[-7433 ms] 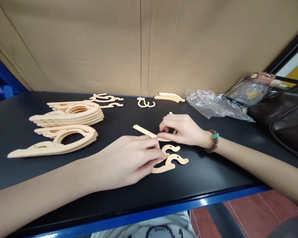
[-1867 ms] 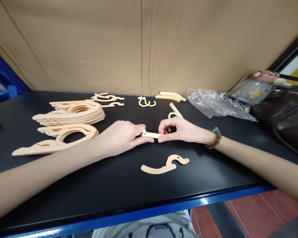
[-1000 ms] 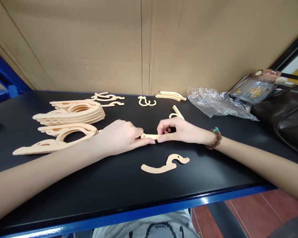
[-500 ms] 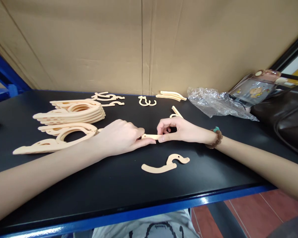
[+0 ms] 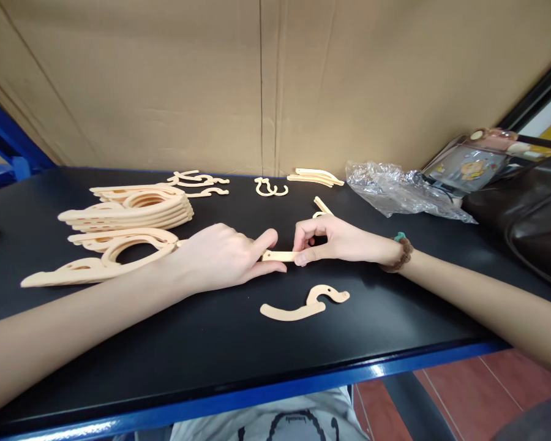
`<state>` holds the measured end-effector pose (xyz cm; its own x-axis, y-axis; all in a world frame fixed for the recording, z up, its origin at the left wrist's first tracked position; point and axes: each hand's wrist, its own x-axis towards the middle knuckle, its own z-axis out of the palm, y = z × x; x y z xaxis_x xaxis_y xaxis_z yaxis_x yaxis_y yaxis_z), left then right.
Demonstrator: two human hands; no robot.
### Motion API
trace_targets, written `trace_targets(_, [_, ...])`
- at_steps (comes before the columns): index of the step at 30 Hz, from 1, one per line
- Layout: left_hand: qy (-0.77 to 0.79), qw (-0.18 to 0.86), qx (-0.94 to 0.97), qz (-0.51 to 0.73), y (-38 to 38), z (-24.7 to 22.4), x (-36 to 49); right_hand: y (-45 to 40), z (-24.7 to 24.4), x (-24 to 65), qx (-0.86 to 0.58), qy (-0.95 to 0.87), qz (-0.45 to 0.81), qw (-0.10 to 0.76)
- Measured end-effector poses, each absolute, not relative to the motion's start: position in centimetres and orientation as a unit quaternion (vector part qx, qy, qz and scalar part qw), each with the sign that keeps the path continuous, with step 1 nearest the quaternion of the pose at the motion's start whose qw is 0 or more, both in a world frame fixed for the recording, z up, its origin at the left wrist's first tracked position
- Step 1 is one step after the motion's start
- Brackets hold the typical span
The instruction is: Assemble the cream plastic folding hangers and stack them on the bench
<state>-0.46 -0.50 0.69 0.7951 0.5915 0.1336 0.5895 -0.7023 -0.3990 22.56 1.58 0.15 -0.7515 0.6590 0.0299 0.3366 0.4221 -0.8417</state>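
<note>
My left arm (image 5: 101, 315) and my right arm (image 5: 475, 297) are thin and bare as far as I can see. On my right wrist I wear a brown bracelet (image 5: 404, 256). It is thick and bumpy, like braided string, with a little blue-green bit (image 5: 399, 236) on top. My shirt (image 5: 220, 422) is pale grey. Its dark print (image 5: 275, 424) has a big round curve and letters too small to read.

Beige strip (image 5: 281, 256), ends hidden in the hands (image 5: 227, 254), dark bag (image 5: 518, 202) cut off (right edge), shirt lettering (image 5: 296, 419) illegible
</note>
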Motion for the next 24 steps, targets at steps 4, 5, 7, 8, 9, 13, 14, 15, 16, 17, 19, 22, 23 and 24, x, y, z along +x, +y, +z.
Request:
trace_targets(4, [-0.298, 0.238, -0.924, -0.002, -0.7, 0.5, -0.5, 1.7, 0.3, 22.7, -0.303, -0.82, 0.457, 0.164])
trace_targets(5, [-0.29, 0.246, -0.925, -0.004, -0.7, 0.5, -0.6, 1.7, 0.4, 22.7, -0.303, -0.822, 0.456, 0.159])
trace_targets(7, [-0.277, 0.259, -0.925, -0.01, -0.8, 0.4, -0.7, 1.7, 0.5, 22.8, -0.303, -0.826, 0.45, 0.153])
trace_targets(8, [-0.272, 0.264, -0.925, -0.013, -0.8, 0.3, -0.7, 1.7, 0.5, 22.8, -0.302, -0.829, 0.447, 0.15])
trace_targets(9, [-0.27, 0.267, -0.925, -0.015, -0.9, 0.3, -0.7, 1.7, 0.6, 22.8, -0.3, -0.83, 0.446, 0.147])
trace_targets(13, [-0.262, 0.27, -0.926, -0.018, -0.8, 0.2, -0.8, 1.6, 0.7, 22.7, -0.284, -0.828, 0.464, 0.134])
trace_targets(14, [-0.259, 0.271, -0.927, -0.02, -0.7, 0.2, -0.8, 1.5, 0.8, 22.7, -0.279, -0.827, 0.471, 0.13])
trace_targets(15, [-0.254, 0.271, -0.928, -0.024, -0.7, 0.2, -0.8, 1.5, 0.9, 22.6, -0.275, -0.825, 0.477, 0.126])
trace_targets(16, [-0.25, 0.272, -0.929, -0.031, -0.7, 0.2, -0.9, 1.4, 0.9, 22.6, -0.273, -0.823, 0.483, 0.122])
trace_targets(17, [-0.245, 0.273, -0.929, -0.039, -0.7, 0.2, -0.9, 1.3, 1.0, 22.6, -0.272, -0.821, 0.488, 0.118])
trace_targets(19, [-0.237, 0.274, -0.93, -0.055, -0.6, 0.1, -0.9, 1.3, 1.1, 22.6, -0.271, -0.817, 0.497, 0.113])
trace_targets(22, [-0.221, 0.283, -0.93, -0.075, -0.6, 0.0, -1.1, 1.2, 1.2, 22.6, -0.271, -0.816, 0.5, 0.105])
trace_targets(23, [-0.213, 0.287, -0.93, -0.079, -0.5, 0.0, -1.1, 1.1, 1.3, 22.6, -0.27, -0.816, 0.5, 0.102])
trace_targets(24, [-0.205, 0.293, -0.93, -0.083, -0.5, -0.1, -1.1, 1.1, 1.3, 22.6, -0.27, -0.817, 0.501, 0.099])
